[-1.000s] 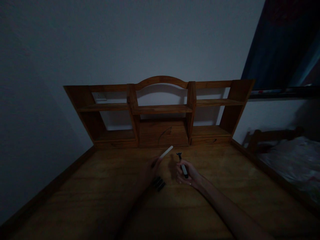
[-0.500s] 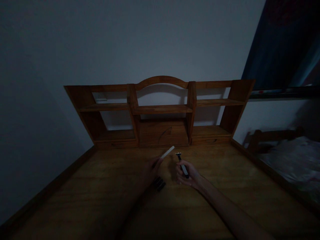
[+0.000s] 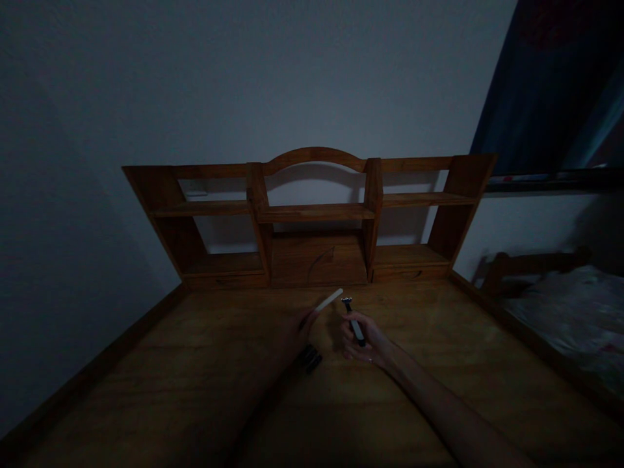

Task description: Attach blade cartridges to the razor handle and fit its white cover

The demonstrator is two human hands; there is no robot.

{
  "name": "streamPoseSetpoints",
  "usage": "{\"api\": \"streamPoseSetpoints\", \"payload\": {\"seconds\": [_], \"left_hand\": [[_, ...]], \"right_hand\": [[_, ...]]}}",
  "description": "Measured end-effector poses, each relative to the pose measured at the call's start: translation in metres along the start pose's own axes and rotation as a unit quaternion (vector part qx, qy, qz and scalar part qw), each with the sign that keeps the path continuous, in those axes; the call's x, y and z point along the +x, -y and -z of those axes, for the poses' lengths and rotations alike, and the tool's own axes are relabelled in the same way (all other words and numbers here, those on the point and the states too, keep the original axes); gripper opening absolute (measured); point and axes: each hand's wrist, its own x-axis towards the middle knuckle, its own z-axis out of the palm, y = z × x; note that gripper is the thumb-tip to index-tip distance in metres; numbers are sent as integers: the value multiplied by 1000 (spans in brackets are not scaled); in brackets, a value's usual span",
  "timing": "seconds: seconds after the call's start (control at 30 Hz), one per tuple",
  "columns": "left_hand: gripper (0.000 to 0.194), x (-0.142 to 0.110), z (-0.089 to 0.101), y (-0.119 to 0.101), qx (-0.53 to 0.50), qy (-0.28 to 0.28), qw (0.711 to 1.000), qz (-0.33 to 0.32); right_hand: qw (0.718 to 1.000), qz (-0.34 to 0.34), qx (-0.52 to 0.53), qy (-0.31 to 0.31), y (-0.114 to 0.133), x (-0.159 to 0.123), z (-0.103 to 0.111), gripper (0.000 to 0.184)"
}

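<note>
In the dim head view, my right hand (image 3: 363,338) is closed around a razor (image 3: 357,329) with a grey and black handle, its small head pointing up and away from me. My left hand (image 3: 296,330) is closed on the lower end of a thin white stick (image 3: 330,299), which slants up toward the razor head. A small gap separates the stick's tip from the razor. Beside my left wrist, a few small black pieces (image 3: 311,359) lie close together on the wooden desk (image 3: 205,364); their kind is too dark to make out.
A wooden shelf unit (image 3: 312,213) with open compartments stands along the back of the desk against a pale wall. Raised wooden edges (image 3: 517,325) border the sides. Past the right edge lies a bundle in clear plastic (image 3: 575,312). A dark curtain (image 3: 546,91) hangs upper right.
The white stick's tip has shifted slightly right and down, tilting flatter toward the razor. My right hand with the razor has moved only a little left.
</note>
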Motion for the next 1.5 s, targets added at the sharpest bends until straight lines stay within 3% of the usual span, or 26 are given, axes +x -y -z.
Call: {"api": "streamPoseSetpoints", "payload": {"seconds": [0.3, 0.53, 0.73, 0.93, 1.13, 1.33, 1.5], "left_hand": [[39, -2, 1, -8, 0, 27, 999, -21], [46, 1, 0, -6, -8, 4, 1000, 3], [42, -2, -1, -4, -6, 38, 999, -13], [42, -1, 1, -3, 6, 1, 1000, -4], [41, -2, 0, -3, 12, 48, 999, -19], [43, 2, 0, 2, 26, 4, 1000, 2], [43, -1, -2, 1, 21, 46, 999, -12]], "right_hand": [[1000, 9, 7, -8, 2, -2, -2, 40], [1000, 4, -8, -29, 2, 0, -5, 42], [1000, 11, -8, -26, 1, 0, -2, 43], [1000, 20, -8, -12, 2, 0, -2, 44], [1000, 26, 0, -6, 5, -1, -9, 43], [1000, 24, 6, -8, 3, 0, -5, 42], [1000, 20, -8, -7, 2, 1, -1, 40]]}}
